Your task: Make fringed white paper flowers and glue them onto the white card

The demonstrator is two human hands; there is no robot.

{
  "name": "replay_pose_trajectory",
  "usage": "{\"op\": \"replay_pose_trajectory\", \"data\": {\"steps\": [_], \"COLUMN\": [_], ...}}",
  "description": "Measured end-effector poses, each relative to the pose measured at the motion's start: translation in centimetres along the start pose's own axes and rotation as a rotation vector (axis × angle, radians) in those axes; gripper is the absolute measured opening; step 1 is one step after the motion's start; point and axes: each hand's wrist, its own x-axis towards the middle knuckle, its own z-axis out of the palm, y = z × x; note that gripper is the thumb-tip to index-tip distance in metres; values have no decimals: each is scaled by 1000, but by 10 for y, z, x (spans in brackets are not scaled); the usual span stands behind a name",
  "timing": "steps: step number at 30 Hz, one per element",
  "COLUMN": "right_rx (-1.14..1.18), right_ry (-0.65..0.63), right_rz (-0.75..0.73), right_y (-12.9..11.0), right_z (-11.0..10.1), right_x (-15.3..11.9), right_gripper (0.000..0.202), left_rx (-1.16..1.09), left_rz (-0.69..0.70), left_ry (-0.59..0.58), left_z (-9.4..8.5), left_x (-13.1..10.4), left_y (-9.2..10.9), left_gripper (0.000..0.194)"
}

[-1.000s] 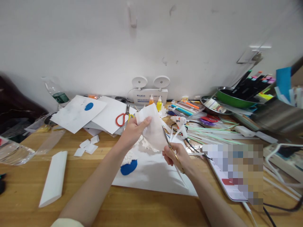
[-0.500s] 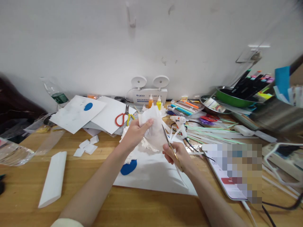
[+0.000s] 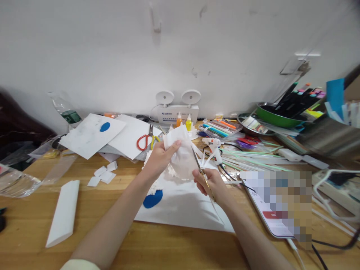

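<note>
A thin white sheet [image 3: 182,159] is pinched in my left hand [image 3: 162,156], thumb on top, above the middle of the table. My right hand [image 3: 209,183] is closed round gold-handled scissors [image 3: 200,168], whose blades point up and to the left along the sheet's right edge. Beneath both hands lies a large white paper [image 3: 180,210] with a blue patch [image 3: 153,199] and crumpled white material at its left. A narrow white strip hangs below my right hand.
Red-and-yellow-handled pliers [image 3: 144,141], a white glue gun [image 3: 213,144] and paint bottles [image 3: 188,123] stand or lie behind the hands. A phone [image 3: 261,206] with a cable is at the right. A folded white paper [image 3: 63,213] and small squares [image 3: 107,177] are at the left.
The white sheet and my left hand have shifted very slightly left. The scissors in my right hand have turned a little, and their blades look closer together.
</note>
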Motion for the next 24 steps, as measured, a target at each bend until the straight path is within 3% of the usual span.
{"op": "replay_pose_trajectory", "data": {"steps": [19, 24], "right_rx": [-11, 2], "right_ry": [12, 2], "right_rz": [18, -84], "right_y": [2, -1], "right_z": [1, -1], "right_x": [1, -2], "right_gripper": [50, 54], "left_rx": [37, 84], "left_rz": [-4, -13], "left_ry": [42, 9], "left_z": [1, 4], "left_x": [1, -2], "left_y": [1, 1], "left_gripper": [34, 34]}}
